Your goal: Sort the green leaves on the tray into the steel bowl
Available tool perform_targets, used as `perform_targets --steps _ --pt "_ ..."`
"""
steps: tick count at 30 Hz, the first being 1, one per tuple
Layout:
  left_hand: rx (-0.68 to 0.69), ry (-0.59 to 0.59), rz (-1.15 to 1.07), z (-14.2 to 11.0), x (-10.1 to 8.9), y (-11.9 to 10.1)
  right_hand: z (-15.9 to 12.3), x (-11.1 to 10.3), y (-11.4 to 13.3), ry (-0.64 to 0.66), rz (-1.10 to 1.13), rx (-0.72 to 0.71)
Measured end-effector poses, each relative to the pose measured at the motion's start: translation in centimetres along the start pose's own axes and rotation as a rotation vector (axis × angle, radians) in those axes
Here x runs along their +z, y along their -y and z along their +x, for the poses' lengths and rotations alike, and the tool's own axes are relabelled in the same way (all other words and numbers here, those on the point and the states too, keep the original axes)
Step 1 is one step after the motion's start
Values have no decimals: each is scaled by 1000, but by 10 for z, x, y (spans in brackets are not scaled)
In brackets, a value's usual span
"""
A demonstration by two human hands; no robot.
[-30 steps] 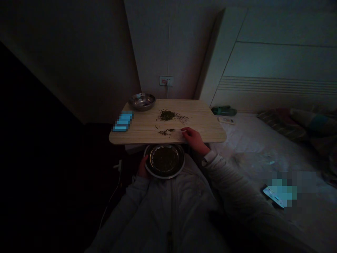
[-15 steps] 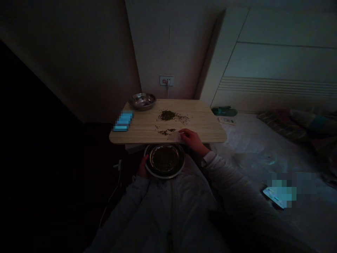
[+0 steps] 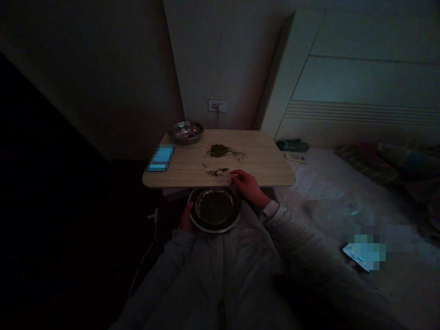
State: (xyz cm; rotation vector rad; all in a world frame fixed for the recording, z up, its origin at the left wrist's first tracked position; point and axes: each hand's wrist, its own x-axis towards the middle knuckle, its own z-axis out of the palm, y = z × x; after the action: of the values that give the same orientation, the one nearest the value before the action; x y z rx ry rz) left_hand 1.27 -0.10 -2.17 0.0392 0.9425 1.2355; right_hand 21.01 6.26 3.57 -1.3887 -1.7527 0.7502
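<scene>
My left hand [image 3: 186,219] is closed on the left rim of a round metal bowl [image 3: 216,230], held over my lap just below the table's front edge. Dark green bean-like grains cover the bottom of this bowl. My right hand [image 3: 245,185] rests at the table's front edge, fingers bent and pinched together; what they hold, if anything, is too dim to make out. Just left of its fingertips lies a small scatter of grains [image 3: 216,173]. Farther back on the wooden table [image 3: 264,158] sits a larger pile of grains [image 3: 219,150], with loose ones spread to its right.
An empty-looking steel bowl [image 3: 186,133] stands at the table's back left, with a phone [image 3: 161,158] in front of it. To the right, a bed [image 3: 295,183] bears a green bottle [image 3: 293,145], a remote [image 3: 295,158] and another lit phone [image 3: 356,257]. A white cord [image 3: 142,259] hangs at lower left.
My right hand has shifted slightly left and toward me along the table's front edge. The pale patch under its fingertips shows less. My left hand and its bowl stay in place.
</scene>
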Motion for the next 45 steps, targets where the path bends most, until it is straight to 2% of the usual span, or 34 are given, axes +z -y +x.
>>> perform_targets --steps 4,10,16,21,26,35,39,45 --pt "34 2 18 -2 3 1 1 1 0 -33 -35 26" --pt "15 -18 -10 -2 2 1 1 3 1 -106 -165 18" --pt "24 -8 -28 2 -3 1 -4 -10 -2 -102 -188 56" --pt "27 -15 -30 1 -1 1 -1 -21 -9 -96 -241 79" --pt "38 -76 -13 -1 3 1 13 -32 -16 -54 -318 109" --pt "30 -27 -34 4 -3 2 43 -56 -28 17 -481 101" --pt "55 3 -26 11 -9 4 61 -59 -30 51 -515 61" --pt "85 -24 -12 11 -10 3 85 -59 -31 1 -562 32"
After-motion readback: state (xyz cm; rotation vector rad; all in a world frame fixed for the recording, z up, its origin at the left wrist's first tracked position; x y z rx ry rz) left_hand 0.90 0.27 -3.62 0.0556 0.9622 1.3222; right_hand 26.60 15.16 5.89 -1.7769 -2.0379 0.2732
